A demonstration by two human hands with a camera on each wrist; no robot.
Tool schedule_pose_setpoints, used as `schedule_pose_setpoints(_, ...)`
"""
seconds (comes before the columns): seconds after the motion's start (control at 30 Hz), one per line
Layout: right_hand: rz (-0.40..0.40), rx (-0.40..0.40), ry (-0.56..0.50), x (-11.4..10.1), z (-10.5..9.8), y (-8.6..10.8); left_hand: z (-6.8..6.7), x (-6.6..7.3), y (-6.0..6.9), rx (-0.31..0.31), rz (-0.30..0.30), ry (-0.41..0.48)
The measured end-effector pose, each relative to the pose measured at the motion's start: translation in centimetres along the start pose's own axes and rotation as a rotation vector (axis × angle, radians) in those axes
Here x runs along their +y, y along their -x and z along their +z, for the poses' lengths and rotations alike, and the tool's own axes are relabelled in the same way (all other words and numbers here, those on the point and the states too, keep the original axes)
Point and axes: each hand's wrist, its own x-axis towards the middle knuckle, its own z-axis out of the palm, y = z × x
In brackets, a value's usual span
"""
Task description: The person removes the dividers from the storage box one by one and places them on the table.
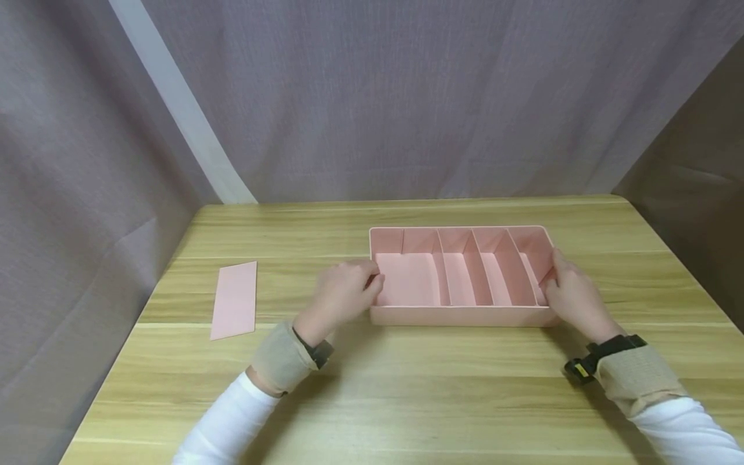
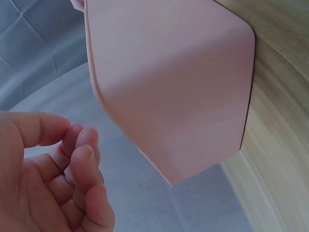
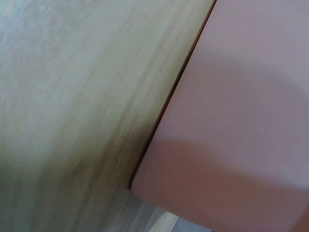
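Note:
A pink divided box lies on the table, its upright dividers forming a wide compartment at the left and narrower ones to the right. My right hand grips the box's right end wall near the front corner. Its fingers are out of sight in the right wrist view, where the pink outer wall fills one side. Close to the left end is my left hand. Seen from the left wrist, this hand is apart from the box wall, its fingers loosely curled around nothing.
A flat pink rectangular panel lies on the wooden table, left of the left hand. Grey-purple curtains hang behind the table's far edge and along its left side.

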Motion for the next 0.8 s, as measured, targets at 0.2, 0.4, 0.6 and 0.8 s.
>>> schedule_pose_setpoints(0.2,-0.002,0.007,-0.003,0.1,0.0,0.0,0.6,0.4,-0.2,0.011,0.046,0.021)
schedule_pose_setpoints(0.4,0.012,-0.006,-0.002,0.1,0.0,-0.1,1.3,1.0,-0.3,0.002,0.067,0.008)
schedule_pose_setpoints(0.6,0.003,0.004,0.002,0.1,0.0,0.0,1.8,1.8,-0.7,-0.010,0.084,-0.013)
schedule_pose_setpoints(0.8,-0.010,0.020,0.011,0.0,0.0,0.0,1.8,2.4,-1.0,-0.048,0.077,-0.022)
